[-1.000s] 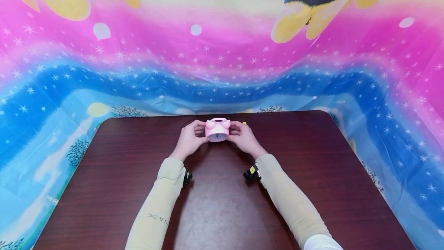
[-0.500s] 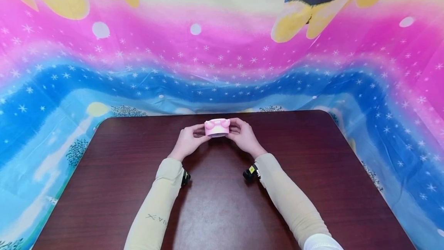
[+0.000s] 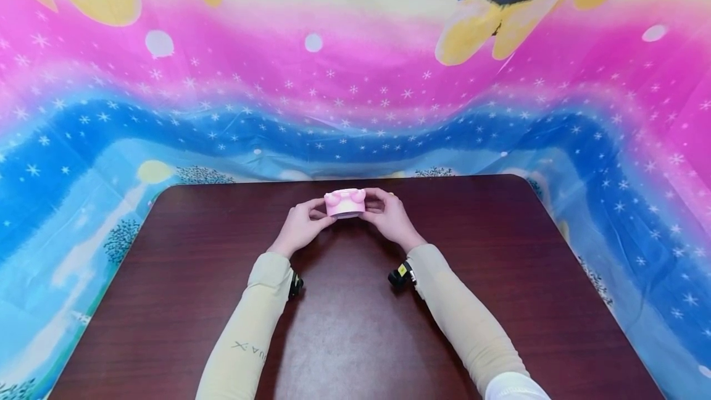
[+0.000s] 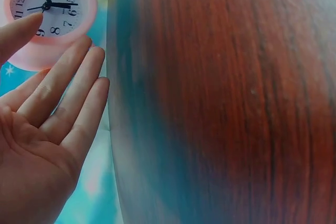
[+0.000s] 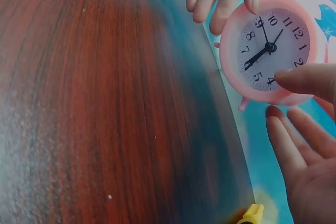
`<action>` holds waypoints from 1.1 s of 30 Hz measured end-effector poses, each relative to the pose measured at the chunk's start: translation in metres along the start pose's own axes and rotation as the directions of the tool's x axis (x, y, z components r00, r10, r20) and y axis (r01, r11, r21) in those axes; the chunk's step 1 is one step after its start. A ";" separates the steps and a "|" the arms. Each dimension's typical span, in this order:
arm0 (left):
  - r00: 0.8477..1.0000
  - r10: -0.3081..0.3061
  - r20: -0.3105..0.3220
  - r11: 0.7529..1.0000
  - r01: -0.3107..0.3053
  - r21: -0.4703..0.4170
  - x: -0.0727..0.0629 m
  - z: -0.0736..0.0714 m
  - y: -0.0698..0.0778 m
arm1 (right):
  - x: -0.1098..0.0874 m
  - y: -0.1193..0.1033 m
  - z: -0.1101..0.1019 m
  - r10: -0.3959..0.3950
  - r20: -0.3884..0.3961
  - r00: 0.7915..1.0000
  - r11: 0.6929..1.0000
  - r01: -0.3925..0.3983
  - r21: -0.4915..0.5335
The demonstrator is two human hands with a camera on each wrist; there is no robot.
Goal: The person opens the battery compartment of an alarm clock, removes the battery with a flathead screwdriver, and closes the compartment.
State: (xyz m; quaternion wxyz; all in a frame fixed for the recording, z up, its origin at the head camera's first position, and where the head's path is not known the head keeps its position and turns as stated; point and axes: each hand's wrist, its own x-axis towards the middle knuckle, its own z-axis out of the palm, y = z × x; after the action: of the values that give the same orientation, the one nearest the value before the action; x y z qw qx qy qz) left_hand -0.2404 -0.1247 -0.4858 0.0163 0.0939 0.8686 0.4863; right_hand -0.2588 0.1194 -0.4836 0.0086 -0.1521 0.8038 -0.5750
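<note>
A pink twin-bell alarm clock (image 3: 345,203) is held between both hands over the far part of the table. From above its bells and top show, while the dial is mostly hidden. My left hand (image 3: 302,226) grips its left side, thumb on the front rim and fingers at the side. On the opposite side my right hand (image 3: 390,220) pinches it the same way. In the right wrist view the white dial (image 5: 275,51) with black numerals and hands faces the camera, and the right thumb (image 5: 307,81) lies over its edge. The clock's small feet show clear of the tabletop there.
The dark red-brown wooden table (image 3: 344,326) has rounded far corners. A small yellow object (image 5: 252,214) lies by the right hand, mostly hidden from above. Behind and beside the table hangs a colourful printed cloth (image 3: 355,91). Black wrist cameras sit on both wrists.
The clock has tipped so that its dial, seen from above a second ago, is mostly out of sight. It has also shifted slightly left. Both hands keep their grip.
</note>
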 end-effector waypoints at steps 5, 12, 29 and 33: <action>1.000 -0.008 -0.006 1.000 0.008 -0.019 0.000 0.000 0.001 | 0.001 0.000 -0.002 -0.028 -0.046 0.999 0.995 0.024 -0.098; 1.000 -0.005 -0.030 1.000 0.005 -0.022 0.000 0.001 0.002 | 0.002 0.000 -0.001 -0.036 -0.015 0.999 0.994 0.034 -0.104; 0.995 -0.036 -0.088 0.965 0.011 -0.261 0.001 0.000 0.007 | -0.001 0.002 0.001 0.020 0.017 1.000 1.000 -0.020 0.005; 0.994 -0.047 -0.100 0.966 0.020 -0.257 0.001 0.001 0.010 | -0.001 0.000 0.002 0.068 0.003 0.998 0.994 -0.068 0.090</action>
State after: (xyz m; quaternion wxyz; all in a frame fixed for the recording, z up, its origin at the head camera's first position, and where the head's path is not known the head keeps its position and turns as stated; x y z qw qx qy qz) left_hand -0.2396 -0.1187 -0.4783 -0.0093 0.0507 0.7998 0.5980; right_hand -0.2577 0.1174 -0.4848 0.0348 -0.1242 0.7818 -0.6101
